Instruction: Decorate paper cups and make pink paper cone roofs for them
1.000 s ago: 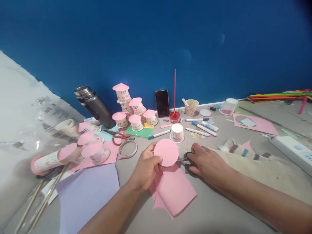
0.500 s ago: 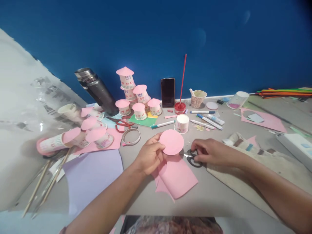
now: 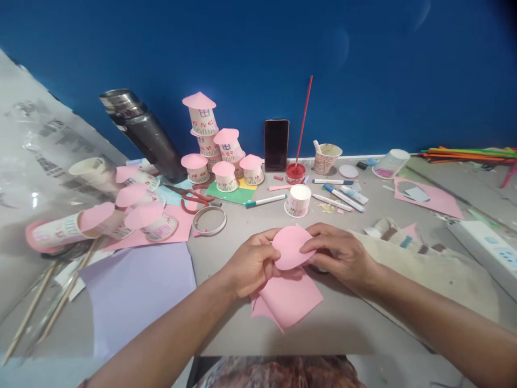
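A pink paper circle [image 3: 291, 249] is held up between both hands above the table. My left hand [image 3: 256, 261] pinches its left edge, thumb on top. At its right edge my right hand [image 3: 339, 253] grips with thumb and fingers. Beneath the right hand a bit of the scissors' black handle [image 3: 322, 270] shows; the rest is hidden. Below the circle lies a cut sheet of pink paper [image 3: 293, 302]. Just beyond the hands stands a small paper cup [image 3: 298, 200] with drawings on its side.
Decorated cups with pink cone roofs [image 3: 204, 116] are stacked at the back, near a black flask [image 3: 141, 132]. A phone [image 3: 277, 145] leans on the wall. A tape roll [image 3: 209, 221] and purple paper [image 3: 141, 291] lie left, a cloth [image 3: 428, 280] and power strip [image 3: 493, 250] right.
My right hand has moved left from the scissors onto the circle's right edge. The scissors, seen plainly before, are now mostly hidden under that hand. The view has shifted slightly.
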`<control>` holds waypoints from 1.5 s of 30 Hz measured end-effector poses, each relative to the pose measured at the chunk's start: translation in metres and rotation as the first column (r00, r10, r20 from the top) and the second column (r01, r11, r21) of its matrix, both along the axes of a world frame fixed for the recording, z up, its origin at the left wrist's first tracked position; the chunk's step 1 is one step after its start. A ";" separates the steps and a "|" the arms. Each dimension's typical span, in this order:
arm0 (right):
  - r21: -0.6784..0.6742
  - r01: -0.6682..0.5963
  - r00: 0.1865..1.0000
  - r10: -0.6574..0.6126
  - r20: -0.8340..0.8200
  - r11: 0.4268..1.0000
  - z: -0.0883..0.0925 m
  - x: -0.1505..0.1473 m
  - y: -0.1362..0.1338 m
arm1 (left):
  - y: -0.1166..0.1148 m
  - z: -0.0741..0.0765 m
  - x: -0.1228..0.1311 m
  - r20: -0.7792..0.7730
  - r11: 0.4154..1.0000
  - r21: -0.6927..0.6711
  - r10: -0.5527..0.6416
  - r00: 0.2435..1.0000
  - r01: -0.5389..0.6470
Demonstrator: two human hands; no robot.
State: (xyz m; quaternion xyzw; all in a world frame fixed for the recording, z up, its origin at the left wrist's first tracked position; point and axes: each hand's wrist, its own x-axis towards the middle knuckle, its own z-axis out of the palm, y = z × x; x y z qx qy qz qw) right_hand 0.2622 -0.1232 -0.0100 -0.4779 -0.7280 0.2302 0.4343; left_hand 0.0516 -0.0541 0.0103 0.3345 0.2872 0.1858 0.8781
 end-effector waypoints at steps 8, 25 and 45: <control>-0.392 0.150 0.940 -0.253 -0.229 0.908 0.007 -0.010 -0.005 | -0.014 -0.002 0.001 -0.032 0.975 0.220 0.047 0.998 -0.039; -0.615 0.015 0.889 -0.292 -0.352 0.788 0.010 -0.012 -0.002 | -0.016 0.002 0.011 -0.301 0.950 0.310 0.142 0.943 -0.044; -0.620 0.059 0.942 -0.249 -0.224 0.782 0.012 -0.010 0.001 | -0.015 -0.001 0.012 -0.382 0.954 0.300 0.117 0.917 0.003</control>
